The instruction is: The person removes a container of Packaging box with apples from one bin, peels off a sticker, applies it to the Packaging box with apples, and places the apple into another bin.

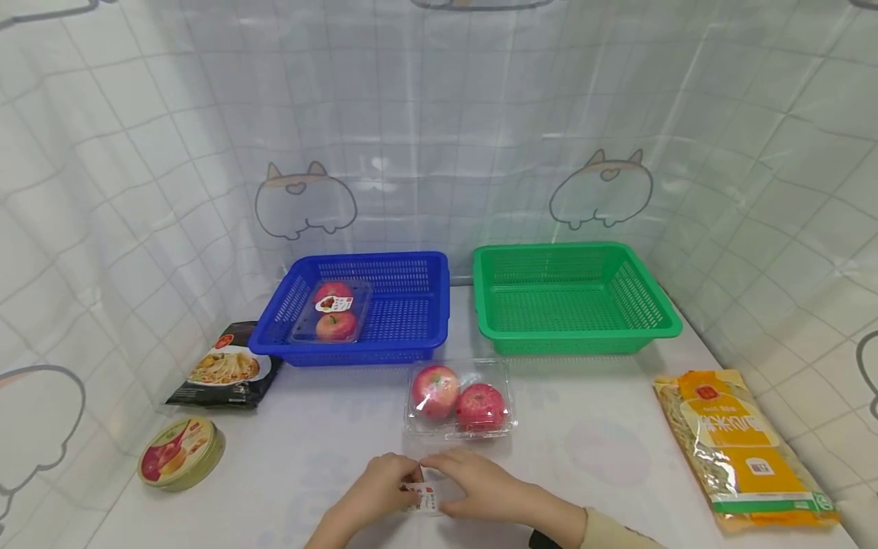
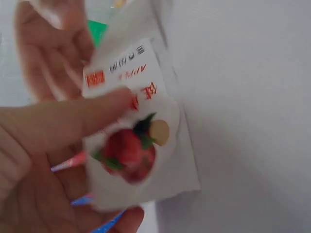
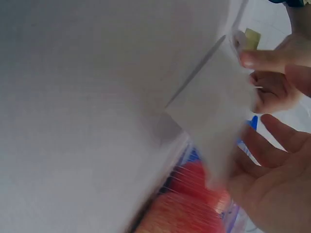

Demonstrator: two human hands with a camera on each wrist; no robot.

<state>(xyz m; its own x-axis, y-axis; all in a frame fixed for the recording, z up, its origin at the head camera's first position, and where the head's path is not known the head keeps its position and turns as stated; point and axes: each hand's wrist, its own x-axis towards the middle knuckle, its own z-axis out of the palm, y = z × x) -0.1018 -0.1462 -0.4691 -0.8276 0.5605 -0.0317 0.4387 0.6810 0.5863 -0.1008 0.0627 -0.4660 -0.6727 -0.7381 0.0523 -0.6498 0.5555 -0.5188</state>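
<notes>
Near the front edge of the white worktop (image 1: 604,450), both hands meet over a small white paper label printed with a red apple and red lettering (image 1: 424,497). One hand, the left (image 1: 373,488), pinches the label with thumb across its printed face — the left wrist view shows the thumb (image 2: 73,119) lying over the lettering and fingers behind. The other, the right hand (image 1: 480,484), curls its fingers round the label's opposite edge, so each grip is clamped on the label. From the right wrist, the blank back of the label (image 3: 214,111) shows.

Just beyond the hands lies a clear plastic clamshell box holding two red apples (image 1: 458,398), unlabelled on top. Farther back stand a blue perforated plastic basket (image 1: 405,305), holding a second clear apple box with its label on (image 1: 332,311), and beside it a green perforated plastic basket (image 1: 569,293). Left of the blue basket lies a dark noodle packet (image 1: 222,367), and near it a round yellow-green tin (image 1: 180,453). Well to the right lies a long yellow bag of dried noodles (image 1: 741,450) — flat on the worktop.
</notes>
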